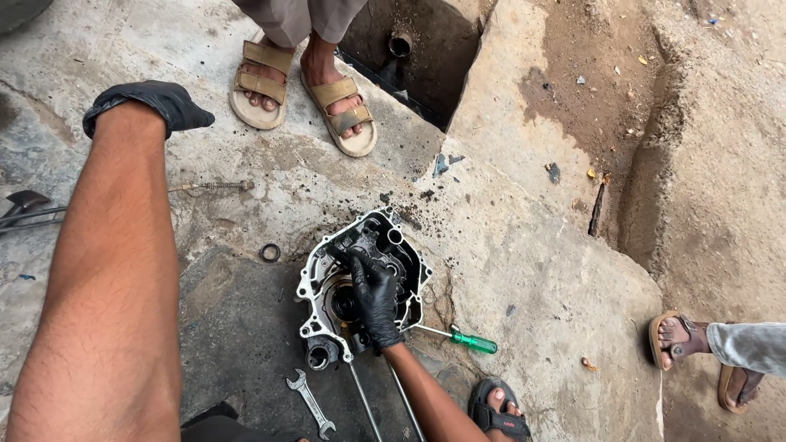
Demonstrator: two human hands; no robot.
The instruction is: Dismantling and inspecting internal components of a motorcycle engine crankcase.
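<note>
An engine case (327,278), a pale metal casting with dark, oily insides, lies flat on the stained concrete floor (524,270) at the centre of the frame. The right hand (375,299), in a black glove, rests on top of the case's open middle, fingers curled down into the parts inside; whether they grip anything there cannot be told. Its forearm runs down to the lower edge of the frame, right of centre.

The left hand (151,102), also in a black glove, is stretched out at the upper left, well apart from the case, its long bare forearm filling the left side of the picture. The hand's fingers are bent over and nothing shows in them.

A green-handled screwdriver (463,338) lies just right of the case, its shaft reaching under the right hand. A spanner (311,403) lies below the case, and a small black ring (270,252) to its left. Another person's sandalled feet (303,90) stand at the top of the frame.
</note>
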